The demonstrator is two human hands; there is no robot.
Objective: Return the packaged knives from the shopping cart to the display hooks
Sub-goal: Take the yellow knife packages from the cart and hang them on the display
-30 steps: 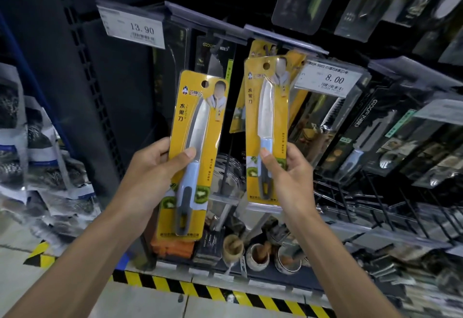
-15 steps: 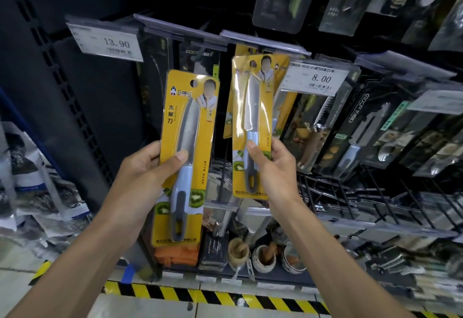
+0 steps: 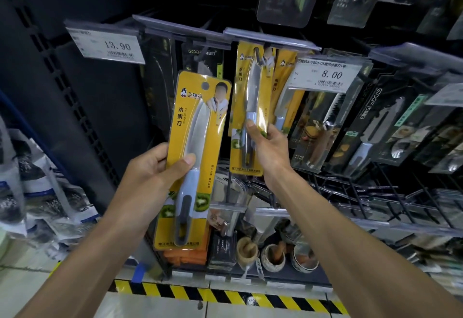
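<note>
Moved: second packaged knife [image 3: 250, 107], lifted by the right hand [image 3: 269, 152] up to the display hook [image 3: 257, 54]. Its hang hole now sits at the hook's dark tip, just under the clear label rail. The first packaged knife [image 3: 198, 142] has barely shifted.

Item 1, left. Price tag 13.90 [image 3: 110, 44], above and left of the held stock.

Item 2, left of centre. Left hand [image 3: 150, 174]: fingers curled behind the yellow card, thumb pressed on the front near the blade's base, gripping the first packaged knife. The card is upright with a slight tilt, held clear of the rack and touching no hook. Forearm rises from the lower left. Status: waiting its turn.

Item 3, centre. Right hand: thumb on the front beside the pale handle, fingers wrapped behind, gripping the second packaged knife by its lower half. Arm extended upward, wrist bent back. Whether the hook has fully passed the hole cannot be told.

Item 4, right of centre. Matching yellow stock [image 3: 283, 87] already hanging behind; price tag 8.00 [image 3: 330, 74] just beside it.

Handling note, as judged: keep the card square to the hook and swing the bottom edge outward so the hole faces the tip. Slide it back to meet the hung stock, stay clear of the 8.00 tag, and let go only once the card hangs. The shopping cart is not in view.
</note>
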